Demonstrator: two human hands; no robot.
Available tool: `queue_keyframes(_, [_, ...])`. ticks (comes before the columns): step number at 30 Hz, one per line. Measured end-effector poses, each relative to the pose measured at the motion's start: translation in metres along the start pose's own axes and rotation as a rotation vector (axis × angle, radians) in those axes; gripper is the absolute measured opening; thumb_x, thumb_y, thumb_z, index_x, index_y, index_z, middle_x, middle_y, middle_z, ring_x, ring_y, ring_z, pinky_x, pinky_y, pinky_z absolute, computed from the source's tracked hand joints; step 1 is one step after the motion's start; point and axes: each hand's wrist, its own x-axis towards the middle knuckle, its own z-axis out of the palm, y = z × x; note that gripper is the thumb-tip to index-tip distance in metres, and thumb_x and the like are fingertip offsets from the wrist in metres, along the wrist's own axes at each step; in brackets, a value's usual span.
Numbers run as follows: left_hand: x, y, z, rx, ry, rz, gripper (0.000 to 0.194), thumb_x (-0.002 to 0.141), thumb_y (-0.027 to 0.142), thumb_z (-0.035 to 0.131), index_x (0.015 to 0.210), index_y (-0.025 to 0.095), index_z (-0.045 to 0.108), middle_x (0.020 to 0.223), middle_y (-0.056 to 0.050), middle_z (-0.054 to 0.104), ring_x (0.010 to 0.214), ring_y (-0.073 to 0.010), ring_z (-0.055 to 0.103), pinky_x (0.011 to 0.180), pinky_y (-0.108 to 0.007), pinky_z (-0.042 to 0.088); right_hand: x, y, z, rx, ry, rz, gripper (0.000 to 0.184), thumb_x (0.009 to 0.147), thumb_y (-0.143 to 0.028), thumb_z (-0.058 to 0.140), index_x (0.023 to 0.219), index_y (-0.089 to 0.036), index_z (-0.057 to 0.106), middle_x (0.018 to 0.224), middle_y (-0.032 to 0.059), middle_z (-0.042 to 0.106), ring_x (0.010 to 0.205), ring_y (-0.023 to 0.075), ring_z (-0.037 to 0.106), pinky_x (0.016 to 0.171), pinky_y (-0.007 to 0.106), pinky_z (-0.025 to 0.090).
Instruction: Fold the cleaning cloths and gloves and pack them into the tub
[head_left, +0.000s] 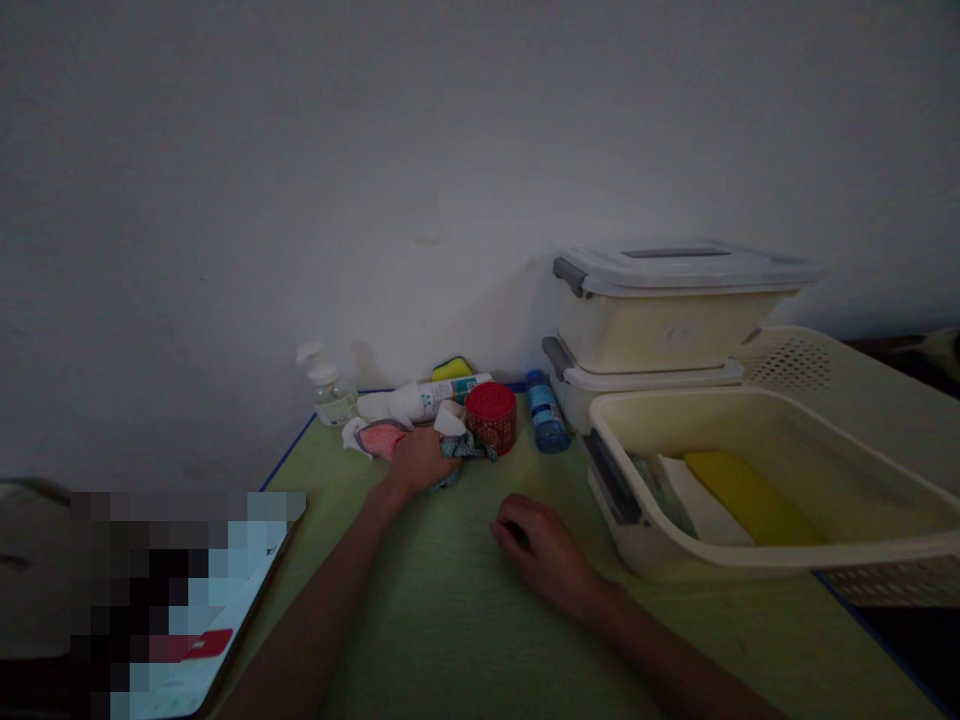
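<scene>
I have the left hand [424,460] on the crumpled cloth [381,438], which shows on both sides of it beside the red canister [491,418]; its fingers are hidden, so I can't tell whether they grip. My right hand [546,555], nearer me over the bench [442,640], is loosely curled, apart from the cloth.

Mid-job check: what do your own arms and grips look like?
Left grip and right grip are ungloved human hands. Both forearms are bare, with no sleeves, watch, cables or markings visible; the light is too dim to rule out rings.
</scene>
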Motion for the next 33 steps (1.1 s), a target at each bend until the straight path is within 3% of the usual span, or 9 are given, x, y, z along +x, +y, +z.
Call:
queue_keyframes(16, [-0.002,0.002,0.002,-0.095,0.012,0.079,0.032,0.072,0.032,0.056,0.1,0.019,0.061,0.099,-0.01,0.068,0.094,-0.0276,0.063,0.079,-0.033,0.047,0.0,0.0,0.0,-0.004,-0.003,0.002,0.021,0.08,-0.009,0.047,0.061,-0.018,0.041,0.063,-0.0025,0.044,0.06,0.011,0.042,0.055,0.023,0.029])
queue_keyframes(21, [-0.001,-0.003,-0.004,-0.223,0.03,0.187,0.07,0.067,0.036,0.066,0.128,0.015,0.04,0.13,-0.014,0.05,0.118,-0.0276,0.049,0.096,-0.034,0.039,0.0,0.0,0.0,-0.004,-0.015,0.002,0.021,0.08,-0.009,0.046,0.062,-0.018,0.04,0.064,-0.0023,0.044,0.06,0.0114,0.043,0.056,0.023,0.03])
queue_keyframes(24, [0.001,-0.018,-0.018,-0.309,0.017,0.236,0.085,0.06,0.039,0.072,0.131,0.01,0.035,0.134,-0.016,0.046,0.122,-0.0261,0.045,0.099,-0.032,0.037,0.0,0.0,0.0,-0.007,-0.02,-0.002,0.022,0.081,-0.01,0.045,0.062,-0.019,0.038,0.064,-0.002,0.044,0.061,0.0122,0.044,0.057,0.024,0.031])
queue_keyframes(27, [0.007,-0.035,-0.037,-0.385,0.061,0.24,0.07,0.071,0.04,0.064,0.129,0.012,0.039,0.132,-0.013,0.048,0.12,-0.0211,0.047,0.099,-0.029,0.037,0.0,0.001,0.0,-0.004,-0.021,-0.011,0.022,0.081,-0.01,0.043,0.062,-0.019,0.037,0.065,-0.0009,0.045,0.063,0.0135,0.046,0.058,0.025,0.032])
queue_keyframes(29, [0.016,-0.044,-0.046,-0.427,0.145,0.207,0.048,0.086,0.039,0.045,0.127,0.015,0.042,0.131,-0.01,0.049,0.12,-0.0175,0.047,0.099,-0.028,0.037,0.0,0.001,0.0,-0.002,-0.024,-0.015,0.021,0.082,-0.011,0.042,0.063,-0.019,0.037,0.066,0.0003,0.047,0.065,0.0145,0.047,0.059,0.025,0.033])
queue_keyframes(31, [0.028,-0.048,-0.048,-0.455,0.242,0.155,0.039,0.093,0.033,0.027,0.121,0.015,0.048,0.126,-0.009,0.054,0.116,-0.0156,0.05,0.097,-0.029,0.039,0.0,0.0,-0.001,-0.003,-0.032,-0.013,0.021,0.083,-0.012,0.041,0.064,-0.019,0.037,0.068,0.0014,0.049,0.067,0.0153,0.049,0.06,0.026,0.034])
queue_keyframes(33, [0.041,-0.049,-0.041,-0.467,0.32,0.102,0.037,0.093,0.028,0.027,0.114,0.014,0.054,0.118,-0.01,0.058,0.109,-0.0163,0.054,0.093,-0.029,0.042,0.0,0.001,-0.001,-0.01,-0.041,-0.003,0.021,0.084,-0.013,0.04,0.064,-0.02,0.037,0.068,0.0017,0.049,0.068,0.0157,0.05,0.06,0.026,0.035])
